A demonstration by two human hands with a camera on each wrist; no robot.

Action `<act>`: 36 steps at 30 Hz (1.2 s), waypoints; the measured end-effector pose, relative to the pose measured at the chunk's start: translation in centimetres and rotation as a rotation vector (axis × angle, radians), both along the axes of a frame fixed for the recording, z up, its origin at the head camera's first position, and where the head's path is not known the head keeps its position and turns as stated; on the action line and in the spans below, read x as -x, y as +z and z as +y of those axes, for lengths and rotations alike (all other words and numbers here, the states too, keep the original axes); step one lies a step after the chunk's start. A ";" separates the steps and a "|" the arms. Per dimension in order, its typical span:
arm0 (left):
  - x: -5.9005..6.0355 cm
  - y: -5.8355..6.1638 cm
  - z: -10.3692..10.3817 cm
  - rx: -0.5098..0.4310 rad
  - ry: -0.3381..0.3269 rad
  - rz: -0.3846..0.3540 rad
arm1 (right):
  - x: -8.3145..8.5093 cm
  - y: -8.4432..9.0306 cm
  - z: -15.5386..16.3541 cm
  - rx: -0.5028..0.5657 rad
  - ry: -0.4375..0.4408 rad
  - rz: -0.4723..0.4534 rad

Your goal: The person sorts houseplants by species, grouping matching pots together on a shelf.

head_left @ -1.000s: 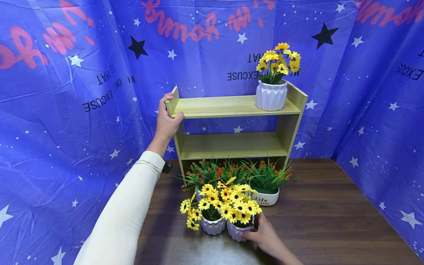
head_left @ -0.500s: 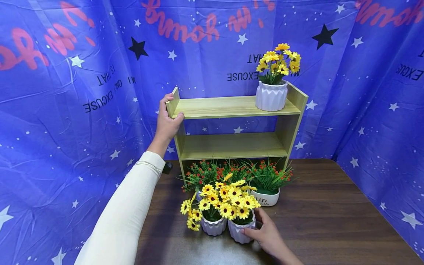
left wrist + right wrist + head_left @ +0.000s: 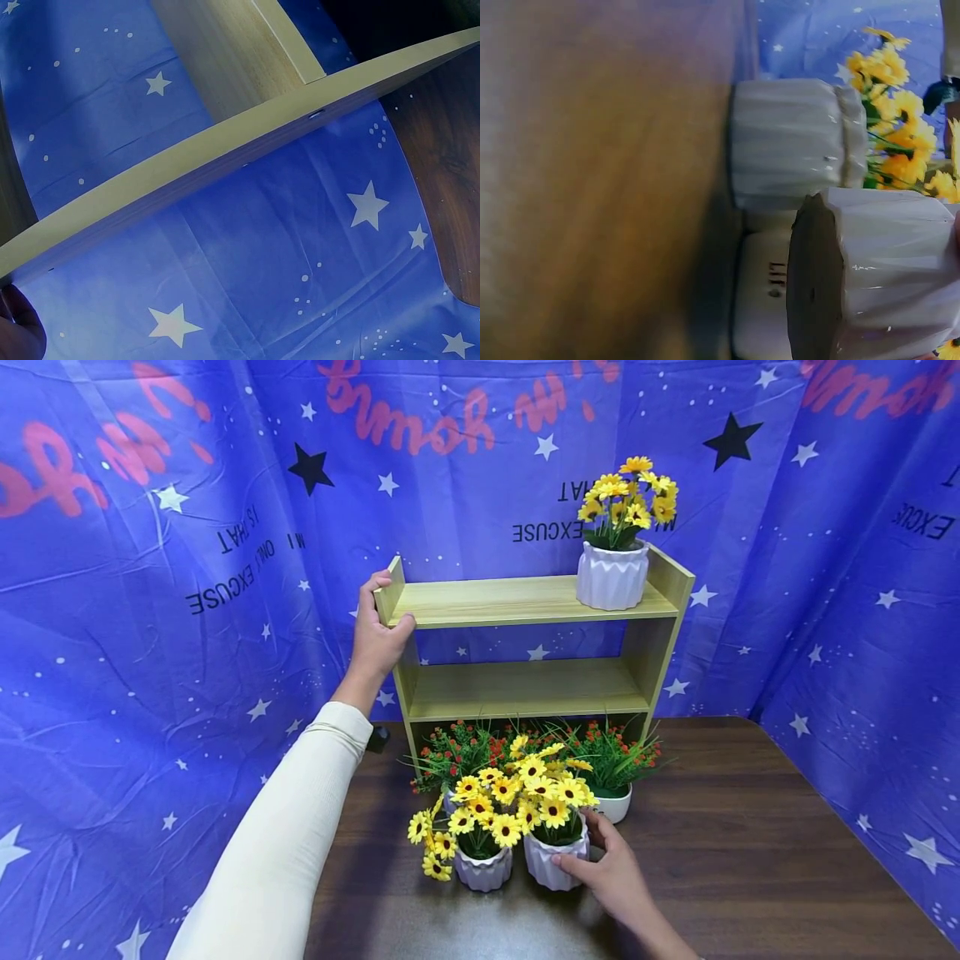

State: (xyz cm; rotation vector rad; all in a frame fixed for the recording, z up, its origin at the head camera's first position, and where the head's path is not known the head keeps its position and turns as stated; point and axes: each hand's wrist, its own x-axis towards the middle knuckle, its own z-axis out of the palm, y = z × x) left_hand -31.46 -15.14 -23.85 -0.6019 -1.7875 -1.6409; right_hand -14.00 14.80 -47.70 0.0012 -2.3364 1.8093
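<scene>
In the head view my left hand (image 3: pixel 377 639) grips the top of the left side panel of a light wooden shelf (image 3: pixel 487 602). The left wrist view shows that side panel (image 3: pixel 187 157) crossing diagonally, with a bit of the hand at the lower left. My right hand (image 3: pixel 618 878) holds a white fluted flowerpot (image 3: pixel 553 867) of yellow flowers by its right side. Its underside shows in the right wrist view, so this pot (image 3: pixel 896 277) is off the table. To its left a matching flowerpot (image 3: pixel 483 872) stands on the table. A third fluted flowerpot (image 3: pixel 612 578) sits at the top board's right end.
Behind the yellow flowers, several green plants with red blossoms (image 3: pixel 457 752) line the shelf's foot. One grows in a low white pot (image 3: pixel 617 807), partly hidden. Brown wood tabletop (image 3: pixel 750 860) extends to the right. A blue star-patterned curtain (image 3: pixel 465 518) hangs behind and at both sides.
My right hand and its flowerpot have moved right and slightly away from me, parting from the neighbouring pot and covering more of the lettered white one. The left hand keeps its place.
</scene>
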 end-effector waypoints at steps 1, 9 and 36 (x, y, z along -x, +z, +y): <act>0.0 0.0 0.0 0.000 0.003 -0.001 | 0.1 0.2 0.0 0.006 -0.002 0.003; 0.1 -0.1 -0.1 -0.001 -0.002 0.006 | 0.5 2.4 0.6 -0.050 -0.011 0.026; -0.1 0.0 -0.1 0.004 0.005 -0.004 | 3.2 10.4 2.9 -0.091 -0.018 0.136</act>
